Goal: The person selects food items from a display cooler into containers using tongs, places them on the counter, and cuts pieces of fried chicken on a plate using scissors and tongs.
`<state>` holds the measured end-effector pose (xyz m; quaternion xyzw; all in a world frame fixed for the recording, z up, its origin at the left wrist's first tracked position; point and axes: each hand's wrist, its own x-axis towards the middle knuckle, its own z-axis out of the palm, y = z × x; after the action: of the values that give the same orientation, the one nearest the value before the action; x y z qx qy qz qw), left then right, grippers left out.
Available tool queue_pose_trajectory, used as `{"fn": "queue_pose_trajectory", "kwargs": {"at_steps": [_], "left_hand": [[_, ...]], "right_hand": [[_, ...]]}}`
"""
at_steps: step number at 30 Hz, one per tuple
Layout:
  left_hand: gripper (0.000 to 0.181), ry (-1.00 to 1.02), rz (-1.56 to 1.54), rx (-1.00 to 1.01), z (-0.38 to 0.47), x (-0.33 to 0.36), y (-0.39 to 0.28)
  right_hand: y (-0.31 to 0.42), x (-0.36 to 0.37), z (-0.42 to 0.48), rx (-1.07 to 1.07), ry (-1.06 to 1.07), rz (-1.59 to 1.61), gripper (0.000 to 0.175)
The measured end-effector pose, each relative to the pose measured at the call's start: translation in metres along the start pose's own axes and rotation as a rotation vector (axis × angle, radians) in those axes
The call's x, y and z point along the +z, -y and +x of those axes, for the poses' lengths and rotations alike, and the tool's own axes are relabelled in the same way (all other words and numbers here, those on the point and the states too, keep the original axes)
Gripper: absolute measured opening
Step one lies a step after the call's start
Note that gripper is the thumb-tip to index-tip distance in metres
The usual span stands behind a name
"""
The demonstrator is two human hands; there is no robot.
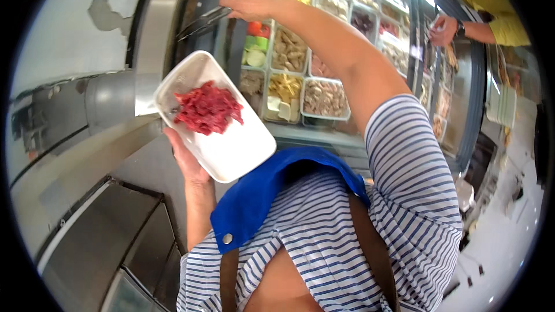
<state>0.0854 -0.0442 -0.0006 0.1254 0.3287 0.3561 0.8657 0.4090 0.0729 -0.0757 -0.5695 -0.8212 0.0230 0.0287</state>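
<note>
A white rectangular container (234,147) rests in my left hand (190,160), tilted, with a pile of raw red sliced meat (208,107) inside. Stretched out to the top, my right hand (249,2) grips metal tongs (204,24), whose tips point down and left, away from the container. Below and right of that hand lies a display case with many clear tubs, among them a tub of pale sliced food (326,97), a tub of tan pieces (288,50) and one with white blocks (279,108). What the tong tips touch, I cannot tell.
Along the left runs a stainless steel frame (158,21) beside a steel counter. Steel cabinet doors (99,225) stand at lower left. Beyond the glass case, at upper right, another person's hand (443,30) and yellow sleeve show. Stacked pale trays (501,104) stand at the right.
</note>
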Motion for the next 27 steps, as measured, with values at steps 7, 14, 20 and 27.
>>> {"fn": "queue_pose_trajectory", "kwargs": {"at_steps": [7, 14, 20, 27], "left_hand": [[0.074, -0.014, 0.022, -0.049, 0.016, -0.010, -0.002], [0.075, 0.013, 0.083, -0.037, 0.013, -0.015, -0.002], [0.075, 0.021, 0.126, -0.052, 0.012, -0.011, -0.003], [0.076, 0.113, 0.132, -0.146, 0.016, -0.009, -0.009]], "right_hand": [[0.015, 0.006, -0.024, 0.110, -0.038, 0.133, 0.030], [0.012, -0.017, -0.120, 0.278, -0.066, 0.139, 0.027], [0.011, -0.046, -0.197, 0.470, 0.234, -0.075, 0.048], [0.004, -0.036, -0.279, 0.549, -0.009, -0.256, 0.029]]}}
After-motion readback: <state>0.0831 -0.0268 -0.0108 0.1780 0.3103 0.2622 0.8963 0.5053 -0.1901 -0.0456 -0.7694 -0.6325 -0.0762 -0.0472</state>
